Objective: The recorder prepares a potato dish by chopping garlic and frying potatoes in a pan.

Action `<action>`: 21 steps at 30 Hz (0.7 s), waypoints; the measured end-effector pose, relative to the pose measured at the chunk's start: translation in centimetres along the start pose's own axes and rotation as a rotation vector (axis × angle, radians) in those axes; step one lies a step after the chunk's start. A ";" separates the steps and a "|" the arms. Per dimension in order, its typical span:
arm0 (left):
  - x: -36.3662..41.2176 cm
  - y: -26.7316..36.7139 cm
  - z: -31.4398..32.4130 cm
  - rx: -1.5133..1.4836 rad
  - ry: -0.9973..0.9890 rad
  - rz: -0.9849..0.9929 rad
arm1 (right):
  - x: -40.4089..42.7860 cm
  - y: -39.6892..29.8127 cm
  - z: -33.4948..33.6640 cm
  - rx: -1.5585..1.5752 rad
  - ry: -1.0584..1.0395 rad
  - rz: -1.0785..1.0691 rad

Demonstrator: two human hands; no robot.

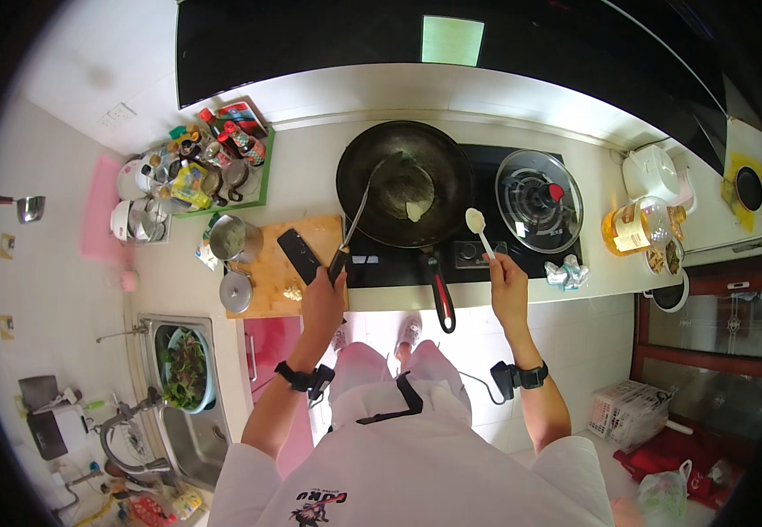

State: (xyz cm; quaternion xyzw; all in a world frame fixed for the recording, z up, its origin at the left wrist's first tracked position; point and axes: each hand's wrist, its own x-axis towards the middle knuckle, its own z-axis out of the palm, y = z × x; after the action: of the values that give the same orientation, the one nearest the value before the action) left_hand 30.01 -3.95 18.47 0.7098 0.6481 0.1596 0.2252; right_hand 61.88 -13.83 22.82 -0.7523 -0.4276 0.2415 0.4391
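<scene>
A black wok (pixel 443 178) sits on the left part of the glass cooktop, its black and red handle towards me. A pale, whitish lump (pixel 415 211) lies in its bottom. My left hand (pixel 323 298) grips the dark handle of a long metal cooking utensil (pixel 359 217), whose head rests inside the wok; its exact shape is hard to tell. My right hand (pixel 508 288) holds a white spoon (pixel 478 226) with pale contents, just right of the wok. Beside my left hand, a black smartphone (pixel 299 255) lies on the wooden cutting board (pixel 265 257) near chopped pale bits (pixel 293 292).
A glass lid (pixel 519 171) covers the right burner. A crumpled packet (pixel 566 273) and an oil bottle (pixel 631 227) are farther right. At left stand a metal pot (pixel 228 238), a green tray (pixel 267 171) of bottles, and a sink (pixel 190 438) with a basin of leafy greens (pixel 184 369).
</scene>
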 end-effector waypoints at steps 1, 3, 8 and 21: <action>0.5 0.2 0.1 -0.002 -0.003 0.008 | -0.5 -0.5 0.2 -0.009 -0.010 0.019; 1.7 0.2 0.1 0.070 0.079 0.166 | -1.5 -1.6 0.9 -0.025 -0.010 0.039; 4.3 -3.6 1.5 0.112 0.059 0.378 | -4.0 -5.6 4.7 -0.031 0.015 -0.034; 7.4 -33.8 -4.7 -0.624 0.253 -0.126 | -8.3 -19.6 24.2 0.037 -0.328 -0.043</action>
State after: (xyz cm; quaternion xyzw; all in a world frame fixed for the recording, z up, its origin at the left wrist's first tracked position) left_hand -0.33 5.92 4.20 0.5399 0.6335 0.4224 0.3588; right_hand 31.22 -5.06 27.70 -0.6853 -0.5049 0.3594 0.3824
